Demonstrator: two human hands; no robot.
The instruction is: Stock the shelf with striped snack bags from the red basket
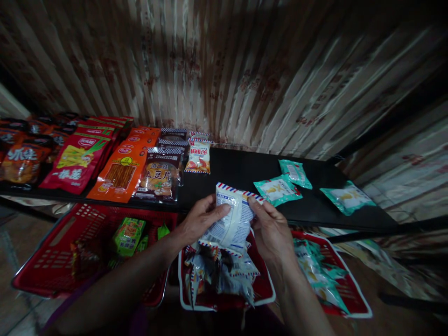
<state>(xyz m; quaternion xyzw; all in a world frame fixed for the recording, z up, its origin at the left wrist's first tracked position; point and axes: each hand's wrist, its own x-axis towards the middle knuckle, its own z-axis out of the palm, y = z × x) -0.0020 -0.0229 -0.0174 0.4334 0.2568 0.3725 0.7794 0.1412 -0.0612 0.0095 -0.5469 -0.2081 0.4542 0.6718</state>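
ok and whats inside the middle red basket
The middle red basket holds a pile of packets, some with red-and-blue striped edges. Whatever lies beneath the top ones is covered, so I can't tell.

Ribbed beige backdrop [217, 60], marked with reddish print; perforated red plastic basket [58, 238], green packets [129, 237] contained within, placed at lower left.

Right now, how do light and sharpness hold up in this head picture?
Head view: dim overall, upper right corner nearly black; the held packet stands out pale, its small print illegible; the striped backdrop looks smeared, especially at right; the left basket partly sunk in shadow.
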